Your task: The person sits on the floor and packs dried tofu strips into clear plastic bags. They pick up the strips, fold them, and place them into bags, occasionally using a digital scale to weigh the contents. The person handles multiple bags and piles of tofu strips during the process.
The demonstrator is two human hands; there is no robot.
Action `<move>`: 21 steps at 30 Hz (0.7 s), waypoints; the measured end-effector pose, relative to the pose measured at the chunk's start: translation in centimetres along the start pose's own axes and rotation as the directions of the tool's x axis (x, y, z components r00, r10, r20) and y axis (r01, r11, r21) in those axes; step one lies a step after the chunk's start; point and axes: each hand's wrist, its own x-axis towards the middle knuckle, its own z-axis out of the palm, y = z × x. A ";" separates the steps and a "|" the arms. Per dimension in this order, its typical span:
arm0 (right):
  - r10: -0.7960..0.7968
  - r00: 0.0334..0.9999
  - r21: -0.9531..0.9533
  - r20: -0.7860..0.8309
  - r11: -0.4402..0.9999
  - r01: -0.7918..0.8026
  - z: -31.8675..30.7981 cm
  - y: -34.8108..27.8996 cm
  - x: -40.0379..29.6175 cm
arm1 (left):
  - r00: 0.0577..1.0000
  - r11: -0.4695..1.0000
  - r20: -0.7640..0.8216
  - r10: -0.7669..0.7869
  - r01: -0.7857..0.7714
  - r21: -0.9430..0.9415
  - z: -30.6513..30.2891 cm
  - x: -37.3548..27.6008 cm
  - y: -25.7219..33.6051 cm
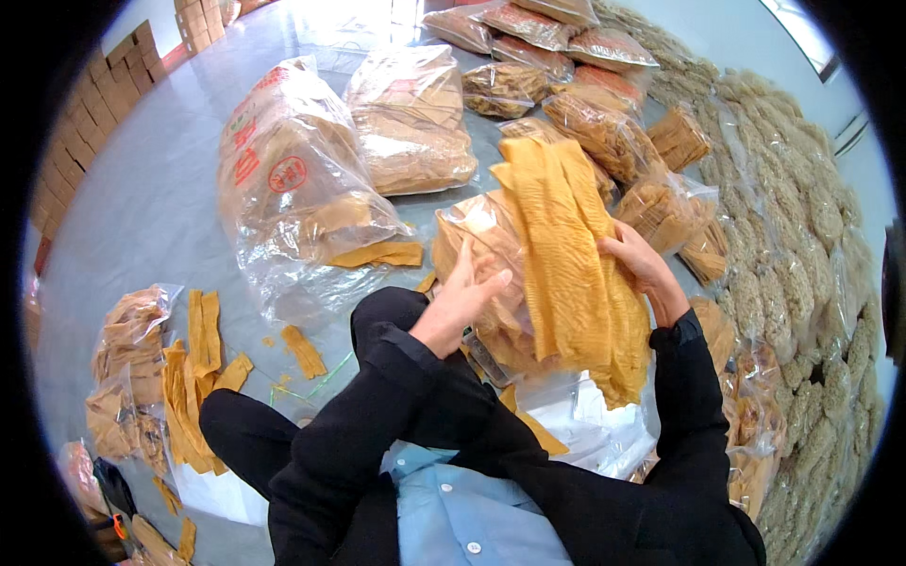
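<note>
My right hand (640, 265) grips a bundle of long, wrinkled yellow-brown dried sheets (563, 255), possibly tofu skin, by its right edge. The bundle hangs lengthwise above the floor. To its left, my left hand (456, 308) has its thumb and fingers spread, with nothing held in them. Behind that hand sits a clear plastic bag (478, 230) filled with similar tan sheets, partly covered by the bundle. A grey device (487, 359) shows beside my knee, mostly hidden. Below the bundle lie clear plastic film (609, 442) and a loose strip (541, 431).
Two large filled plastic bags (297, 177) (410, 120) stand ahead on the grey floor. Loose strips (195, 382) and smaller bags (131, 354) lie at left. Filled bags (598, 134) crowd the right, before a tall stack of pale bundles (771, 233). Cardboard boxes (99, 99) line the far left.
</note>
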 end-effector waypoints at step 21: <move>0.325 0.940 -0.376 -0.102 0.862 -0.339 -5.1 11.3 -0.2 | 0.910 0.898 0.238 -0.339 0.238 0.369 1.9 -4.0 -11.4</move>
